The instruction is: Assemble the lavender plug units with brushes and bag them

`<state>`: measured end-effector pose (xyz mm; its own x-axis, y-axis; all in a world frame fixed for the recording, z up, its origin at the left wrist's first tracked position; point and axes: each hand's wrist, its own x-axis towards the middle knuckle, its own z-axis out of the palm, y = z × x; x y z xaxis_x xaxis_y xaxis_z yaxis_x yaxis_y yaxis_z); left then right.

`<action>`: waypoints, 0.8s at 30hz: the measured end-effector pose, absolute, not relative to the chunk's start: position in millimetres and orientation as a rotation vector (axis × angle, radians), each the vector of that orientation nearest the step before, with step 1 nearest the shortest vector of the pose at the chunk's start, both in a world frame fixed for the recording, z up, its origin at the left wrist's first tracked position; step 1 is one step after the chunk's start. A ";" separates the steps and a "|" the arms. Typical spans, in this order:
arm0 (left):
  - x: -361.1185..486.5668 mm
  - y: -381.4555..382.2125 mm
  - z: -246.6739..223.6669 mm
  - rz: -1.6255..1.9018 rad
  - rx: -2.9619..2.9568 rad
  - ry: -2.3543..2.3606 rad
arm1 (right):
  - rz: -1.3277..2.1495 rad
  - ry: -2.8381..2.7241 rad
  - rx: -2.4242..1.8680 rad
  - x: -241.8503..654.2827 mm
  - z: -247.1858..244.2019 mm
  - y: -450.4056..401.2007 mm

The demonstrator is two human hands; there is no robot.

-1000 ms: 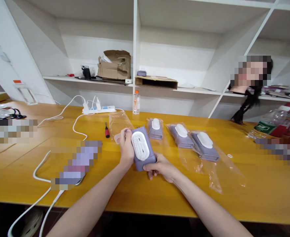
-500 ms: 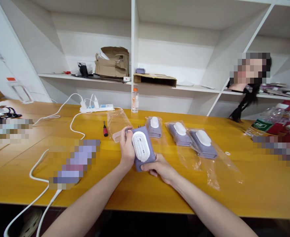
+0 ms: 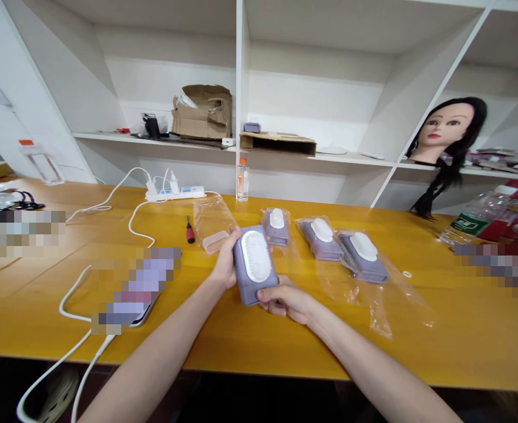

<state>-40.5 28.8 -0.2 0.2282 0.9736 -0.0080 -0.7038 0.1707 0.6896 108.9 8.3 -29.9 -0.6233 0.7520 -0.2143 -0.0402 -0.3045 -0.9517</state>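
A purple-grey box-shaped device with a white oval panel [image 3: 256,255] is held up over the table, its panel facing me. My left hand [image 3: 228,258] is closed around its left side, with the thumb near the top edge. The lower right corner is gripped by my right hand [image 3: 285,298], thumb on the front face. Behind it lie similar devices in clear plastic bags: one [image 3: 277,226] just beyond, another [image 3: 323,238] to the right, and a third [image 3: 363,255] overlapping that one. A loose clear bag [image 3: 215,220] rests beyond my left hand.
Left of the bag lies a red-and-black screwdriver [image 3: 190,230]. A phone [image 3: 147,288] with a white cable is nearer on the left. A power strip [image 3: 175,193] and orange-capped bottle [image 3: 242,182] stand at the back. A mannequin head [image 3: 446,126] sits on the right shelf.
The device has turned a little in my hands, and its panel now looks smoother, without the two dark marks seen before. My left hand has slid slightly lower along its side.
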 end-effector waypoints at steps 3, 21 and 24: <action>-43.8 27.7 1.0 1.287 0.667 0.481 | 1.998 -1.431 -0.907 110.3 -29.0 8.9; -45.4 26.3 3.6 1.225 0.631 0.563 | 2.134 -1.420 -0.827 107.4 -31.0 3.0; -44.7 24.9 5.7 1.235 0.631 0.581 | 2.148 -1.426 -0.785 109.4 -32.1 5.1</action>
<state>-44.7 24.9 5.7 0.2311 0.9708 -0.0639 -0.6687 0.2062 0.7144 109.4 5.1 -32.1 -0.7407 0.6371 -0.2133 -0.0511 -0.3699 -0.9277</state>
